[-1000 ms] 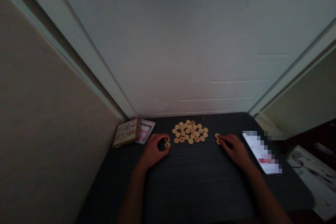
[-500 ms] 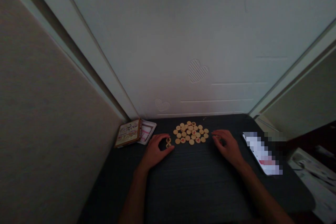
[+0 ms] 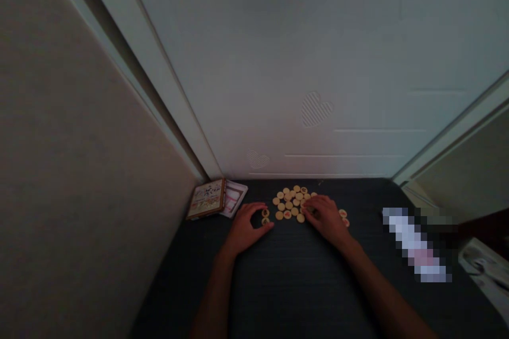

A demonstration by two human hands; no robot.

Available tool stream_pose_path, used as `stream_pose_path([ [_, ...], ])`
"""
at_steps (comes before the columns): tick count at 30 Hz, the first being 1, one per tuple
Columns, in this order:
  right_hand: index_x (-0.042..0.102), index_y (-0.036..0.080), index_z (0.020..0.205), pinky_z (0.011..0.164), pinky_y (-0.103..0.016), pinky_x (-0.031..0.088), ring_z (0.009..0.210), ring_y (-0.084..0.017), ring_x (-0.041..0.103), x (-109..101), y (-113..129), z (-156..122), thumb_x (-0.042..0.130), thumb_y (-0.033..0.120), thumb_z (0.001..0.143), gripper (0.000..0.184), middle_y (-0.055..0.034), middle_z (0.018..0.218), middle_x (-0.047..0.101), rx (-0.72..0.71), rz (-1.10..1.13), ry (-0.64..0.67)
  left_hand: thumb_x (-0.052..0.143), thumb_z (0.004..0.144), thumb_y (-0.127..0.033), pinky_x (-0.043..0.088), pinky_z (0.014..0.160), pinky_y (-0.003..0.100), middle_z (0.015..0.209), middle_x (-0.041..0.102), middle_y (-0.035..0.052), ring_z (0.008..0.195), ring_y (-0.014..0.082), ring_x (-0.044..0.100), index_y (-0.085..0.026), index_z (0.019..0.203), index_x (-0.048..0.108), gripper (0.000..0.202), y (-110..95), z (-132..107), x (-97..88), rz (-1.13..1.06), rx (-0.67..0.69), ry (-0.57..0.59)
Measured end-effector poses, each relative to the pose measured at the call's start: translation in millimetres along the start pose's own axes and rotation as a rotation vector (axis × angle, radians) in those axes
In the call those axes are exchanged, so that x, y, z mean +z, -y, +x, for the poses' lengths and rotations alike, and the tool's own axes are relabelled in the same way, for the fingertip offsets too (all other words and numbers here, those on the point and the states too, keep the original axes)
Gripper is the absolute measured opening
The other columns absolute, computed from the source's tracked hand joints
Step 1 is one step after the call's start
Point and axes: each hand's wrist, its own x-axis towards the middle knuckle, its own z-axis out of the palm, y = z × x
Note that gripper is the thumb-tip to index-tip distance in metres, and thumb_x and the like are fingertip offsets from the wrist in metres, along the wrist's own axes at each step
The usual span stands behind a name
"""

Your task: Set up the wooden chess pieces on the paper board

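A loose cluster of round wooden Chinese chess pieces (image 3: 289,205) lies on the dark table. My left hand (image 3: 246,228) rests left of it, thumb and fingers apart and curved around two dark-marked pieces (image 3: 265,213) standing one behind the other. My right hand (image 3: 326,217) reaches over the cluster's right side. Its fingertips are at the pieces there, thumb and index finger a little apart, and the hand covers some of them. Just right of that hand lie two red-marked pieces (image 3: 342,213).
At the back left, a box with a picture on its lid (image 3: 207,198) leans over a printed sheet or card (image 3: 235,196). A blurred-out bright flat object (image 3: 413,243) lies on the right. Behind the dark table (image 3: 278,286) rises a white panel with embossed hearts (image 3: 316,109).
My right hand has moved left onto the cluster's edge, uncovering the two red-marked pieces. The left hand stays around its two pieces. The whole view has shifted slightly.
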Motion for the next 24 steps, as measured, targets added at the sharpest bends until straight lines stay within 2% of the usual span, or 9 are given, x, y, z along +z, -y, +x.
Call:
stream_pose_path([
  [6,0.071,0.026,0.107,0.094,-0.045,0.049,0.105,-0.027,0.066,2.2,-0.2,0.3,0.065,0.031,0.093,0.017,-0.0067,0.107,0.075,0.005,0.002,0.0,0.066,0.092,-0.04,0.05,0.104,0.049,0.122,0.071,0.0067,0.116,0.026,0.064,-0.026,0.115,0.069,0.027,-1.9,0.7,1.1,-0.019,-0.012,-0.033],
  [10,0.071,0.025,0.103,0.091,-0.044,0.05,0.099,-0.026,0.067,3.1,2.1,1.1,0.061,0.028,0.095,0.013,-0.0068,0.103,0.076,0.007,0.0,-0.002,0.058,0.098,-0.039,0.049,0.106,0.048,0.121,0.072,0.0061,0.116,0.0247,0.065,-0.026,0.113,0.07,0.023,-1.3,1.8,2.2,-0.029,-0.021,-0.036],
  [19,0.071,0.026,0.108,0.099,-0.048,0.048,0.112,-0.028,0.065,3.9,22.3,2.3,0.063,0.026,0.094,0.016,-0.0082,0.117,0.073,-0.056,0.032,0.006,0.06,0.096,-0.038,0.049,0.106,0.049,0.12,0.072,0.0064,0.116,0.0253,0.065,-0.026,0.111,0.071,0.022,-1.6,3.0,2.4,-0.019,-0.02,-0.032],
  [24,0.069,0.027,0.109,0.099,-0.048,0.049,0.111,-0.027,0.066,5.7,22.6,3.7,0.065,0.023,0.091,0.018,-0.0064,0.112,0.074,-0.073,0.074,0.024,0.06,0.096,-0.038,0.05,0.105,0.048,0.12,0.071,0.0063,0.115,0.0252,0.065,-0.027,0.111,0.071,0.021,-2.3,2.9,2.1,-0.022,-0.009,-0.038],
])
